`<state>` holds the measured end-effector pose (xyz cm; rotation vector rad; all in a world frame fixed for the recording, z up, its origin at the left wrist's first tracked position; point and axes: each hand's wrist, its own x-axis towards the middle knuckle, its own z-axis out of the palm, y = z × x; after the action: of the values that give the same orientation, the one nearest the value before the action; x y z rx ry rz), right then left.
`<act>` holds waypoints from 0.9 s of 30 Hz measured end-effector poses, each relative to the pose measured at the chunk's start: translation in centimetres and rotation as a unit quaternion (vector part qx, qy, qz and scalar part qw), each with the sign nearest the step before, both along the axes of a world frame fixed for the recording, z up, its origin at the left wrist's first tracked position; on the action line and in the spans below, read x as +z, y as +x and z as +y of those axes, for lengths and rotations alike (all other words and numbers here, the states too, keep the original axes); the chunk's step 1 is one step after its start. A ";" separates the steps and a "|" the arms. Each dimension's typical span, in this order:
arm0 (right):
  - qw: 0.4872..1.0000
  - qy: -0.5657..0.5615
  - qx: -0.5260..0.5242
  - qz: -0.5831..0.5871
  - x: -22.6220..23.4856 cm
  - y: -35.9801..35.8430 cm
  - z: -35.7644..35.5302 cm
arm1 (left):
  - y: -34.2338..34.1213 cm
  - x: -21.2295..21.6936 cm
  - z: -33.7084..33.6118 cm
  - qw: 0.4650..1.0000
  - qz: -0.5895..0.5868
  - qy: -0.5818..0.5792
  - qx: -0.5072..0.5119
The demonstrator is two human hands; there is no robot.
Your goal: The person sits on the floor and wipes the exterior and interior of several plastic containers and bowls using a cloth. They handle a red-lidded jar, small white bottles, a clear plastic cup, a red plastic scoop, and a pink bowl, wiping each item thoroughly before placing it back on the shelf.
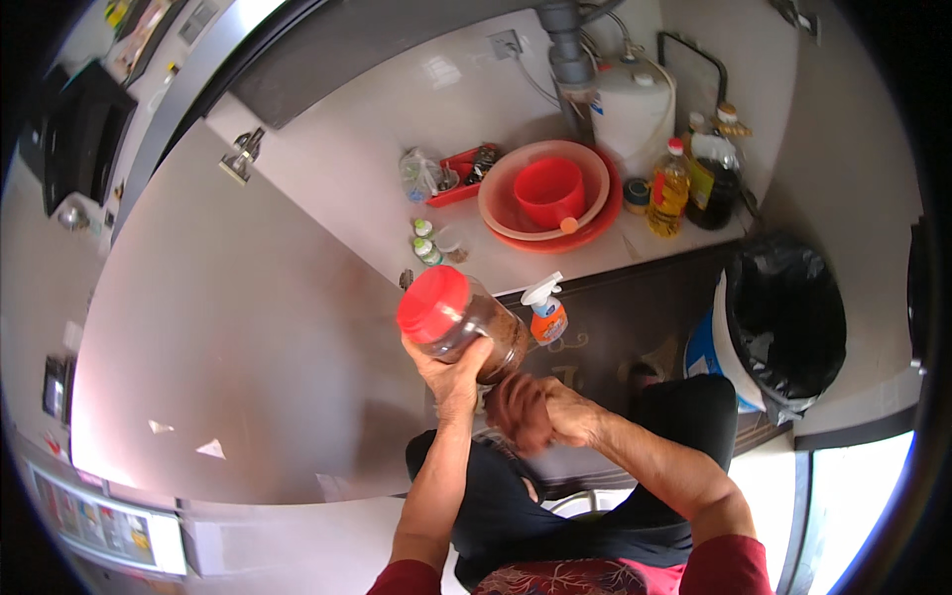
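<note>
At the left, a pale cabinet door (238, 337) stands open. Right of it, on the shelf, a clear plastic bag (416, 177) rests beside a red tray (454, 190) of small items, with two small green-capped bottles (426, 250) nearer the front. The left hand (448, 379) is clamped on a clear jar (496, 332) with a red lid and brown contents, its thumb across the side. The jar tilts in front of the shelf, lid to the upper left, base to the lower right. The right hand (535, 412) is just beside that base, blurred; whether it touches the jar or grips anything, I cannot tell. Beyond stands a white-and-orange spray bottle (547, 322); behind it, on the shelf, a red scoop (547, 190) sits in a pinkish basin (493, 188), itself set in a red basin (595, 230). Further right come a white tank (635, 114), a yellow oil bottle (668, 198), a dark bottle (714, 188) and, below them, a bin (734, 342) lined with a black bag (788, 307).
</note>
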<state>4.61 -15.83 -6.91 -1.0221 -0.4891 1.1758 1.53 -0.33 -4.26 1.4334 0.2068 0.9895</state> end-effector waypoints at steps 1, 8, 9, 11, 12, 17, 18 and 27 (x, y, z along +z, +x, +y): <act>0.998 -0.037 -0.011 -0.054 1.3 0.1 -0.8 | 0.3 0.0 -0.2 0.999 0.014 0.043 0.021; 0.895 0.062 -0.400 -0.187 7.7 3.2 -3.4 | -0.9 0.4 -2.2 0.974 0.129 0.181 -0.034; 0.879 0.047 -0.388 -0.272 7.8 3.3 -3.4 | -0.9 0.3 -2.4 0.965 0.131 0.225 -0.042; 0.828 0.012 -0.353 -0.435 7.4 2.8 -2.8 | -0.8 -1.2 -2.5 0.941 0.131 0.307 -0.048; 0.674 0.008 -0.327 -0.662 7.3 2.4 -2.2 | -0.6 -2.3 -2.4 0.929 0.126 0.344 -0.053; 0.596 -0.152 -0.290 -0.734 6.1 2.4 -1.5 | -0.5 -2.5 -3.3 0.912 0.088 0.401 -0.027; 0.608 -0.159 -0.304 -0.716 6.1 2.9 -1.5 | -1.1 -1.6 -4.0 0.895 0.131 0.426 -0.004; 0.773 -0.363 -0.174 -0.490 6.2 7.0 -1.1 | -1.4 -2.7 -3.9 0.833 0.070 0.543 -0.078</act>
<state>11.59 -16.93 -0.74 -2.3247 -0.6069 0.3676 0.13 -4.24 -6.99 2.5118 -0.4541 0.8767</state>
